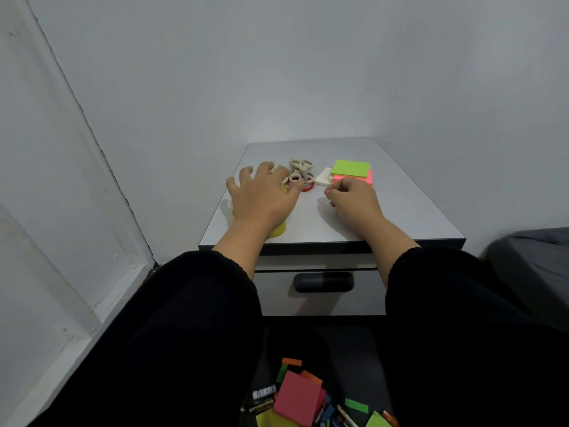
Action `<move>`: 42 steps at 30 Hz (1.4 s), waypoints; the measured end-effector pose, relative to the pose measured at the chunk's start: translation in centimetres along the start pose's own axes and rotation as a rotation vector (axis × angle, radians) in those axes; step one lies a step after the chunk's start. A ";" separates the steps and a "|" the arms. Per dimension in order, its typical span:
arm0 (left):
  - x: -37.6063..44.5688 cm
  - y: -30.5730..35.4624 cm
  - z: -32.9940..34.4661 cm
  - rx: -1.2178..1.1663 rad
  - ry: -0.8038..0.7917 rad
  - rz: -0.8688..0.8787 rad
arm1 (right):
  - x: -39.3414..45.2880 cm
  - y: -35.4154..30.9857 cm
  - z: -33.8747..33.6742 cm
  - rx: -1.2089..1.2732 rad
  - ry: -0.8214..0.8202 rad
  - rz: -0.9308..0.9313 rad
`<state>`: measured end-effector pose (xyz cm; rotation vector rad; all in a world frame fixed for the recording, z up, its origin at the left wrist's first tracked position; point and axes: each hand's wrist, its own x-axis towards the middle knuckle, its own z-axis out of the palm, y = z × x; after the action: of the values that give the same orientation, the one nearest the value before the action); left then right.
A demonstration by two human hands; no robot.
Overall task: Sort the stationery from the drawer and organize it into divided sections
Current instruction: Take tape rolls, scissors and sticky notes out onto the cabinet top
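Hands on the desk (400, 211), apart. Our left hand (261, 195) lies spread over something yellow (278, 231), tape rolls (300, 174) just right of it. Our right hand (354, 198), curled, pinches something unclear; sticky-note stack (351, 169) just beyond, nearest this hand.

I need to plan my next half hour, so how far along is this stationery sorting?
Early to midway. Done: green and pink sticky pads stacked beside a white item, tape rolls grouped on the cabinet top. In hand: left hand over something yellow; right hand pinching something too small to identify. Left: the mixed pile below.
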<state>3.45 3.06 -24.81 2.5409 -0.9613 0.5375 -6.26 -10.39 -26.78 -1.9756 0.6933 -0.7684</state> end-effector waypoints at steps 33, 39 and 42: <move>-27.8 -4.9 14.0 0.111 -0.793 -0.020 | -25.0 19.8 2.4 -0.918 -0.543 0.520; -30.6 -4.2 15.3 0.105 -0.986 -0.250 | -25.8 20.0 2.8 -1.125 -0.553 0.400; -30.6 -4.3 15.2 0.157 -0.939 -0.249 | -25.9 20.3 2.7 -1.126 -0.579 0.407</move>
<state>-11.53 15.71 -53.15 3.0078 -0.8429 -0.7544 -24.63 0.31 -51.99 -2.6756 1.2476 0.6018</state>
